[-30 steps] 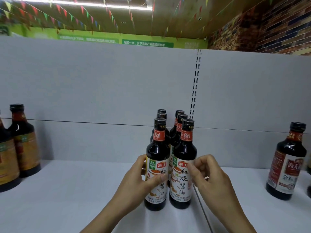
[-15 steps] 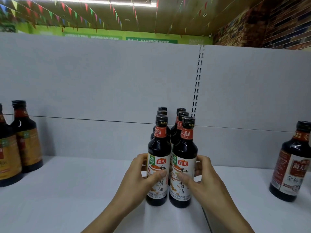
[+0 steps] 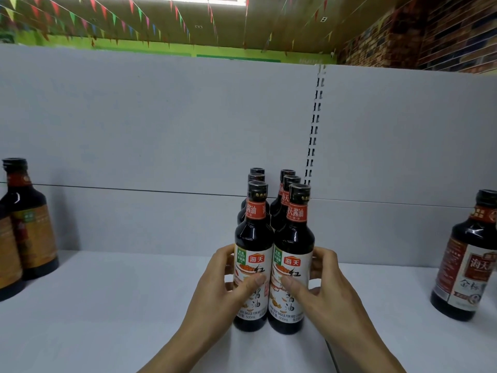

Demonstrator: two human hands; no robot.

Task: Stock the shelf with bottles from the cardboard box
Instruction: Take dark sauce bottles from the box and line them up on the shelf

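Several dark soy sauce bottles with red neck bands stand in two rows on the white shelf (image 3: 107,305). My left hand (image 3: 217,292) grips the front left bottle (image 3: 252,238), thumb across its label. My right hand (image 3: 325,294) grips the front right bottle (image 3: 294,243), thumb on its label and fingers round its right side. The two front bottles stand upright and touch each other. More bottles (image 3: 286,189) line up behind them. The cardboard box is out of view.
Two larger dark bottles (image 3: 29,224) stand at the shelf's left end. Another large bottle (image 3: 468,265) with a red and white label stands at the right. The grey back panel (image 3: 161,130) has a slotted upright (image 3: 314,125) behind the rows.
My right hand has moved in from beside the front right bottle and closed round it. The left hand has kept its grip. The view has shifted slightly closer.
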